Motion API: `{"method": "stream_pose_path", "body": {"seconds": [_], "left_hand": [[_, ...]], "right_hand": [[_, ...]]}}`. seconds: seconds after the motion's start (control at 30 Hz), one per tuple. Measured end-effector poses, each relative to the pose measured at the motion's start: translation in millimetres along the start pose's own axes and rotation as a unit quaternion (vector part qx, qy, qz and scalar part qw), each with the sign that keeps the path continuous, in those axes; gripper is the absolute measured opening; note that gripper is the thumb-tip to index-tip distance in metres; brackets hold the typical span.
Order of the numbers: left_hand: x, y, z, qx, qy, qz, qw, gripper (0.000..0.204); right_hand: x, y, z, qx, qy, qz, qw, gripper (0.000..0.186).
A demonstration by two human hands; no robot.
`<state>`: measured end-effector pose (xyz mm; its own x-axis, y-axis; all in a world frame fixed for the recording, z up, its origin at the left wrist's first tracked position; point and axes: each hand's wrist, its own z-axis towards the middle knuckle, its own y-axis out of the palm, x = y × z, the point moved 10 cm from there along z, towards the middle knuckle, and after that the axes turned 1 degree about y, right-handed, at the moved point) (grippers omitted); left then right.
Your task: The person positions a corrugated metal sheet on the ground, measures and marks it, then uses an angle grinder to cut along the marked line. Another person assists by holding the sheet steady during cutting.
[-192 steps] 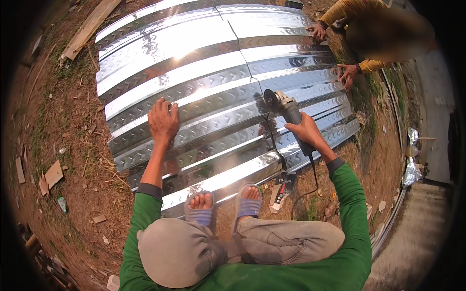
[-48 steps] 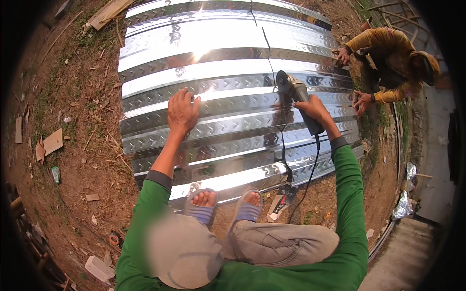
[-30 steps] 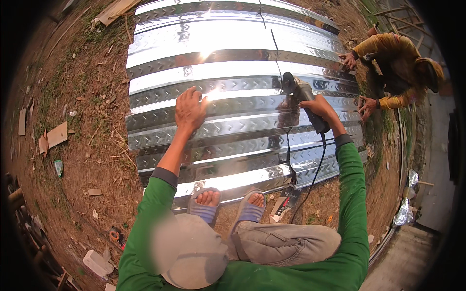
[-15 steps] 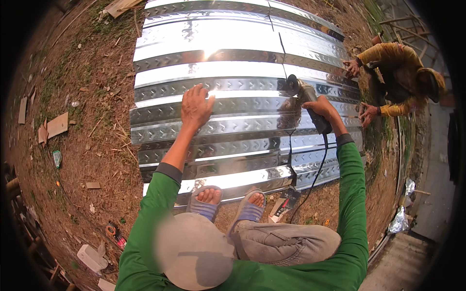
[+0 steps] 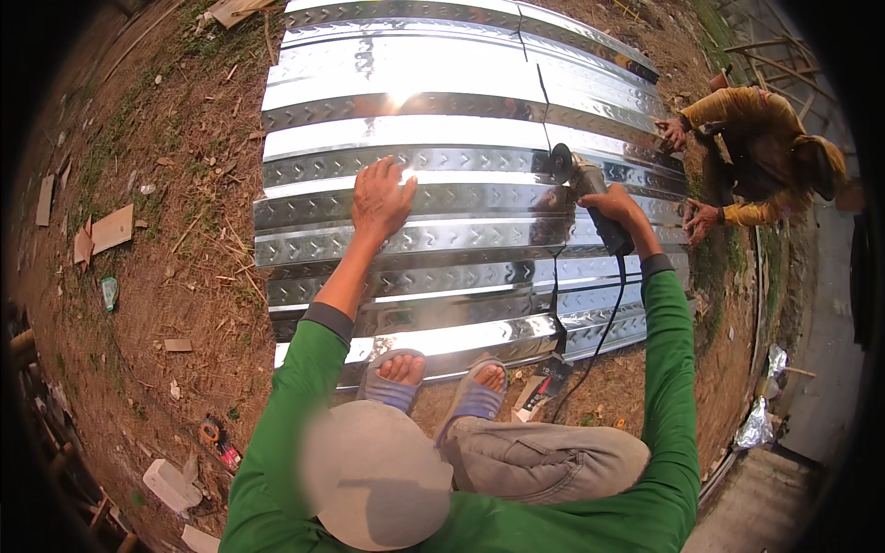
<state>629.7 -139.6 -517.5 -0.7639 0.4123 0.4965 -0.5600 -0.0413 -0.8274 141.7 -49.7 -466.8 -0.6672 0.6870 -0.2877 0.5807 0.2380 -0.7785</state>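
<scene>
My left hand (image 5: 381, 203) lies on the shiny corrugated metal sheeting (image 5: 442, 198), fingers slightly spread and pointing away from me. My right hand (image 5: 610, 205) grips a grey-and-black corded angle grinder (image 5: 585, 180). Its black disc (image 5: 560, 162) is at the dark, jagged line (image 5: 555, 281) running across the ridges; whether it touches the metal I cannot tell. The cord drops from the grinder toward my feet (image 5: 401, 369), which are in grey-blue sandals at the sheet's near edge.
A co-worker (image 5: 756, 138) in yellow crouches at the right edge, both hands (image 5: 701, 221) at the sheeting. Dirt with wood scraps (image 5: 111, 230) lies left, beside an orange-and-black object (image 5: 212, 433) lower down. Foil (image 5: 754, 424) and a concrete strip (image 5: 820, 369) are at right.
The sheeting, my hands and the co-worker have shifted rightward in the picture. The grinder has moved with them, its disc still along the dark line. My left hand still lies on the metal.
</scene>
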Motion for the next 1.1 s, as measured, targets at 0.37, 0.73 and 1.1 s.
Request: {"method": "stream_pose_path", "body": {"seconds": [0.37, 0.73, 1.1], "left_hand": [[-1.8, -0.9, -1.0, 0.002, 0.003, -0.013, 1.000, 0.047], [-1.2, -3.1, -0.4, 0.015, 0.002, -0.004, 1.000, 0.043], [-1.8, 4.6, -8.6, -0.036, -0.020, -0.009, 0.999, 0.046]], "right_hand": [[-9.2, 2.7, -8.4, -0.034, -0.006, 0.028, 0.999, 0.043], [-8.7, 3.9, -9.1, -0.034, -0.011, 0.052, 0.998, 0.045], [-10.7, -1.9, 1.8, 0.015, -0.043, 0.055, 0.997, 0.048]]}}
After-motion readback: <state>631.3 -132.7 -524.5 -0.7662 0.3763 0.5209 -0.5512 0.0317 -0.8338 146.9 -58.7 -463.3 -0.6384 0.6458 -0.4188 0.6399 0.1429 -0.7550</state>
